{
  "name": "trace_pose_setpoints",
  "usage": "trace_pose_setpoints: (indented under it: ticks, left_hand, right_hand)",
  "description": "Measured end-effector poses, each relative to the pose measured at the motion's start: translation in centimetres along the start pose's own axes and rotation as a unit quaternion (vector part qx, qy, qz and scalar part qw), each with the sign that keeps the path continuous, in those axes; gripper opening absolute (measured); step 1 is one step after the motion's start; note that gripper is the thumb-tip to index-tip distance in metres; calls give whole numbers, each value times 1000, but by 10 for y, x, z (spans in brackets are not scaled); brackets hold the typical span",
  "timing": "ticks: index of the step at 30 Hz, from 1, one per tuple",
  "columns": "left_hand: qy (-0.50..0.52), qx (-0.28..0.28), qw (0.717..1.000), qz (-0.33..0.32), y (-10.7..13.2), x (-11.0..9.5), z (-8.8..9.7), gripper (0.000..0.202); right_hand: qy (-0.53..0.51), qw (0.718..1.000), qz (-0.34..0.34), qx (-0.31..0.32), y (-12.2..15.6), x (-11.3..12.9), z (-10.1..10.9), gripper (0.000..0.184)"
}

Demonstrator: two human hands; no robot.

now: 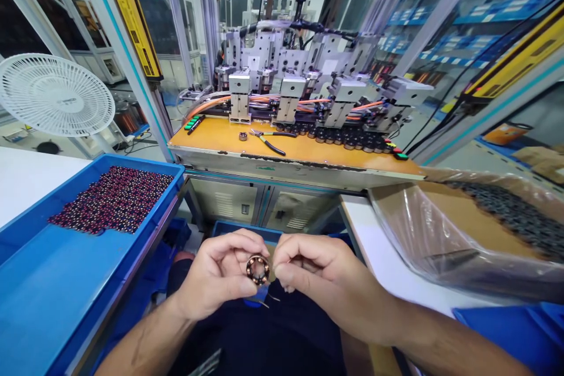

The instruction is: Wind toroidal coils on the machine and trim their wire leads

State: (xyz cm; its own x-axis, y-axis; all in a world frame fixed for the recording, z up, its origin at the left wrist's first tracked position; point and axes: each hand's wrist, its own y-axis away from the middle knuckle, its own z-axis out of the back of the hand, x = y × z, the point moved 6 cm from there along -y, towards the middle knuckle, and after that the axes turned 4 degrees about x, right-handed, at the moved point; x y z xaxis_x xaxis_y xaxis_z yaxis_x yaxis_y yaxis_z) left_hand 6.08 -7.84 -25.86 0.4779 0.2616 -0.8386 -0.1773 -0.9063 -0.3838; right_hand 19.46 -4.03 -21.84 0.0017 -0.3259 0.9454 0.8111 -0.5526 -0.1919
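A small ring-shaped wound coil (258, 269) with copper-coloured windings is held low in the middle of the view. My left hand (220, 277) pinches it from the left between thumb and fingers. From the right, my right hand (315, 275) meets it with fingers closed at the coil's edge, where thin wire leads hang down. Both hands hover above my lap, in front of the workbench.
A blue tray (53, 282) at the left holds a pile of dark red coils (114, 198). To the right, a plastic-lined box (440, 229) contains dark ring parts. Ahead stands an orange bench (229, 141) with pliers (269, 141), a winding machine (308, 88), and a white fan (55, 95).
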Motion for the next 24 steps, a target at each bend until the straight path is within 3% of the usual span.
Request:
trace_pose_setpoints:
  ticks: [6, 10, 13, 15, 17, 20, 24]
  left_hand:
    - [-36, 13, 999, 4, 1, -4, -2, 34]
    - [-30, 28, 999, 18, 2, -5, -5, 27]
    - [18, 43, 998, 41, 2, 0, -5, 27]
    - [58, 61, 995, 55, 3, 4, -7, 29]
    - [97, 77, 990, 67, 3, 8, -10, 30]
    - [141, 84, 983, 86, 3, 11, -13, 30]
    - [155, 79, 979, 104, 4, 13, -14, 29]
  right_hand:
    - [0, 1000, 10, 2, 2, 2, -5, 20]
    - [96, 993, 50, 47, 6, 9, -3, 20]
    - [258, 950, 175, 9, 12, 22, 5, 7]
    - [344, 897, 277, -32, 17, 30, 6, 13]
    - [377, 858, 346, -32, 20, 32, 2, 18]
    - [376, 841, 390, -24, 19, 31, -2, 16]
    - [359, 837, 412, -22, 16, 32, -5, 10]
